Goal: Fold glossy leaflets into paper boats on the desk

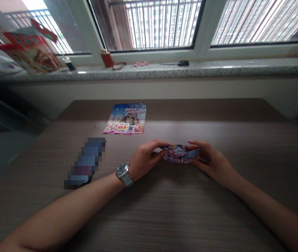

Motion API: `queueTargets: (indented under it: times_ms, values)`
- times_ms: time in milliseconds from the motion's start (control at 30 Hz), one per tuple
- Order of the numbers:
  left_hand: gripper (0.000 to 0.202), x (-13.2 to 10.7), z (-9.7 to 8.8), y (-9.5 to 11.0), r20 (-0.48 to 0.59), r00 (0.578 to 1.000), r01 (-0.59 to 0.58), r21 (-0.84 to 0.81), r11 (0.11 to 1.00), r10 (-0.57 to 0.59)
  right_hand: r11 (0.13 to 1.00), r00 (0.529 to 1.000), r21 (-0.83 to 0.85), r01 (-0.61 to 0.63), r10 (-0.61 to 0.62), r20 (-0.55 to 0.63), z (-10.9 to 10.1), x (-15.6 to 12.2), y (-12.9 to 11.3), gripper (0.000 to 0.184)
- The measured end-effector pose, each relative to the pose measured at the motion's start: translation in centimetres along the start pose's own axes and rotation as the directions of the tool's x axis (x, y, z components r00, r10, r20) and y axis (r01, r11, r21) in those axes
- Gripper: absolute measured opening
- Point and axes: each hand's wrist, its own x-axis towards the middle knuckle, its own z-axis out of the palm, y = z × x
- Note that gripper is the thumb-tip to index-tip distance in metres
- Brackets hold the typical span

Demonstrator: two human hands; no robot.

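A folded piece of printed paper [179,155], colourful and curved along its lower edge, is held just over the table between my two hands. My left hand [148,157], with a metal watch [125,174] on its wrist, pinches the paper's left end between thumb and fingers. At the right end, my right hand [208,158] grips it the same way. The paper's middle bulges slightly, and its ends are partly covered by my fingertips. Beyond my left hand lies a small stack of printed flyers [126,119] in blue and pink.
A blurred-out phone-shaped object [87,162] lies left of my left forearm on the wooden table [191,213]. Along the stone windowsill [204,70] are a red food bag [33,50], a red lighter-like item [107,58], a pink item [141,64] and a dark-handled tool [183,63].
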Motion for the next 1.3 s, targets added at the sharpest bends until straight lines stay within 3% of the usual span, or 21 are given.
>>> queueTargets:
  times_ms: [200, 333, 467, 767, 900, 1067, 1200, 1300]
  values:
    - [0.025, 0.0, 0.0, 0.3, 0.064, 0.998, -0.004, 0.054, 0.999, 0.001, 0.989, 1.0, -0.145, 0.006, -0.006, 0.001, -0.4, 0.2, -0.9, 0.035]
    - [0.035, -0.1, 0.1, 0.2, 0.036, 0.993, -0.121, 0.148, 0.982, 0.117, 0.978, 1.0, -0.209, 0.01, -0.007, 0.013, -0.5, 0.2, -1.3, 0.029]
    - [0.036, -0.1, 0.1, 0.1, 0.101, 0.974, -0.219, 0.221, 0.95, 0.201, 0.979, 1.0, -0.201, 0.012, -0.009, 0.014, -0.5, 0.2, -1.1, 0.028]
    - [0.024, 0.0, 0.1, -0.1, 0.166, 0.972, -0.203, 0.251, 0.947, 0.165, 0.973, 0.998, -0.225, 0.057, -0.047, 0.049, -0.5, 0.3, -1.1, 0.027]
    - [0.025, 0.0, 0.2, -0.3, 0.182, 0.975, -0.167, 0.239, 0.957, 0.125, 0.918, 0.985, -0.357, 0.175, -0.164, 0.061, -0.6, 0.4, -1.4, 0.029]
    - [0.024, -0.1, 0.4, -0.6, 0.191, 0.976, -0.153, 0.243, 0.958, 0.107, 0.803, 0.949, -0.506, 0.315, -0.285, 0.138, -0.6, 0.5, -1.3, 0.056]
    - [0.026, -0.1, 0.4, -0.2, 0.204, 0.972, -0.172, 0.284, 0.943, 0.116, 0.751, 0.944, -0.574, 0.325, -0.294, 0.15, -0.5, 0.5, -1.1, 0.049]
    - [0.045, -0.2, 0.3, 0.3, 0.247, 0.962, -0.193, 0.327, 0.925, 0.114, 0.745, 0.946, -0.588, 0.315, -0.293, 0.135, -0.4, 0.4, -1.2, 0.044]
